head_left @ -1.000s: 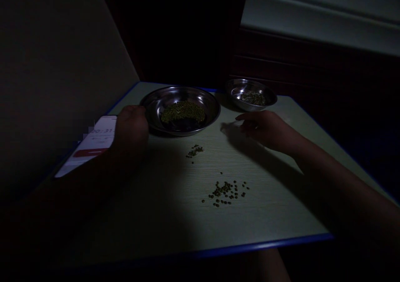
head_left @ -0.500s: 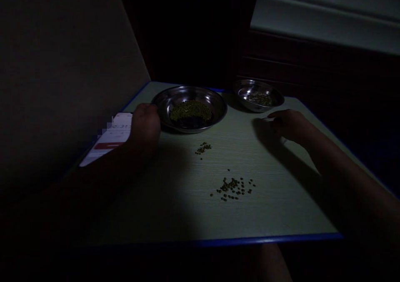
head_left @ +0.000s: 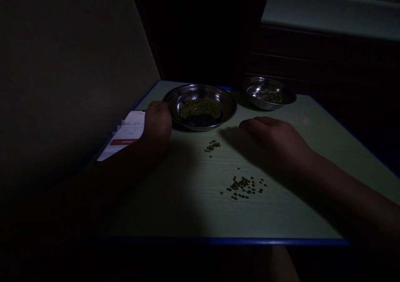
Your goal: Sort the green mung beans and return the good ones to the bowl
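Head view, very dim, lit only over the table (head_left: 193,215) centre. Sorting of small green beans, mung by the look of them, is judged to be the work in hand, at the stage between one pick and the next.

Left hand (head_left: 157,123) is curled against the near-left rim of the large steel dish (head_left: 228,107); the dish appears to be steadied by it. Fingers are bent round, but whether the rim is actually pinched cannot be told in this light. A heap of beans (head_left: 200,108) fills the middle of that dish.

Right hand (head_left: 275,135) is laid low over the table, palm down, fingers loosely extended toward the large dish and lightly together. Nothing is seen held; a single bean under the fingertips (head_left: 246,125) could not be made out.

Loose beans relative to that hand:
- small cluster (head_left: 212,145) lies left of and slightly nearer than the fingertips, apart from them, just in front of the large dish
- larger scatter (head_left: 245,187) lies nearer the table edge, beside the wrist, not touched

A small steel bowl (head_left: 268,92) with a few beans in it sits beyond the right hand, well apart from the fingers.

Next move, as judged: a fine pinch on one or a few beans from the small cluster, which calls for a short reach left and a light touch so neighbours are not scattered. Poor light makes bean selection the hard part.

A phone (head_left: 125,136) with a lit screen lies behind the left hand at the table's left edge.
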